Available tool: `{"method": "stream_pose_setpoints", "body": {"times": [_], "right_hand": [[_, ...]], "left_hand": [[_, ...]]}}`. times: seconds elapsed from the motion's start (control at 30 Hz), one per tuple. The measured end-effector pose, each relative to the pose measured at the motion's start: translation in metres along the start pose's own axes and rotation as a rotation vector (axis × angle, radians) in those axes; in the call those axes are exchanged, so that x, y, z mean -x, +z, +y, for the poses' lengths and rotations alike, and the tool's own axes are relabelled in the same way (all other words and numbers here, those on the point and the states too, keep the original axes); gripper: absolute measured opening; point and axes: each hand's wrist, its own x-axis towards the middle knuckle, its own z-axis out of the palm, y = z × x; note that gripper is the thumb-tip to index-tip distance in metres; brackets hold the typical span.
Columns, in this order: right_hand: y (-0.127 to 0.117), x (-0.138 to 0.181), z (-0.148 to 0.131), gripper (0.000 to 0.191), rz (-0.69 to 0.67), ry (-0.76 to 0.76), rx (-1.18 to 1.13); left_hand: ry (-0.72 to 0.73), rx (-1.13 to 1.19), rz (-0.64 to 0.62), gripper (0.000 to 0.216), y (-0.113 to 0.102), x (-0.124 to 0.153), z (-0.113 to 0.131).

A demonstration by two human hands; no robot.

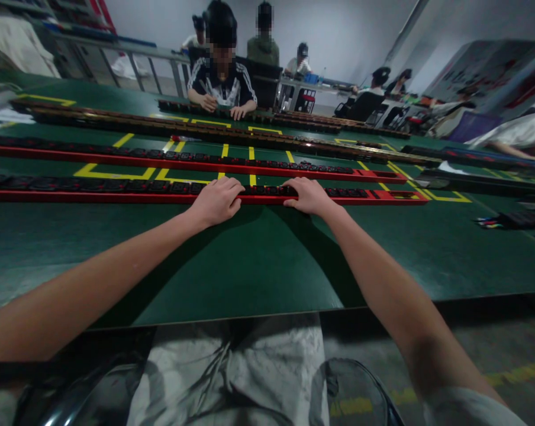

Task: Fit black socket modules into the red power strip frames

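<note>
A long red power strip [170,197] with a row of black socket modules [179,187] lies across the green table. My left hand [217,200] grips it left of the middle, fingers over the top and thumb against the near side. Right of the middle, my right hand [309,195] holds the same strip in a similar way, its thumb along the near edge. A short stretch of black sockets shows between the hands. Parts of the strip are hidden under my fingers. Behind it lies a second red power strip [152,161], nearly parallel and touched by neither hand.
Farther back runs a long dark strip [161,126]. Yellow tape [116,172] marks the green table [258,266]. At right are a black bar [467,179] and a dark bundle with coloured wire ends [511,221]. A co-worker [222,77] sits opposite, hands on the table.
</note>
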Motion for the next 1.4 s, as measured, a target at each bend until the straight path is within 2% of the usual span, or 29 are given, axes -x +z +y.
{"method": "stream_pose_setpoints", "body": {"times": [0.13, 0.43, 0.57, 0.7, 0.9, 1.4], "right_hand": [[0.003, 0.005, 0.001, 0.051, 0.043, -0.001, -0.036], [0.017, 0.0, -0.023, 0.052, 0.122, -0.042, -0.045], [0.017, 0.0, -0.025, 0.052, 0.126, -0.039, -0.06], [0.014, 0.003, -0.028, 0.054, 0.121, -0.035, -0.078], [0.016, 0.002, -0.046, 0.047, 0.151, -0.133, -0.081], [0.015, 0.001, -0.06, 0.044, 0.15, -0.098, -0.055]], "left_hand": [[-0.001, -0.026, -0.001, 0.046, 0.002, -0.001, 0.002], [-0.055, -0.036, 0.018, 0.043, 0.002, 0.0, 0.001], [-0.056, -0.013, -0.013, 0.035, 0.003, -0.001, -0.002], [-0.029, -0.019, -0.04, 0.036, 0.005, -0.001, -0.005], [-0.011, -0.034, -0.042, 0.037, 0.004, -0.001, -0.005], [-0.02, -0.062, -0.036, 0.038, 0.005, -0.001, -0.004]]}}
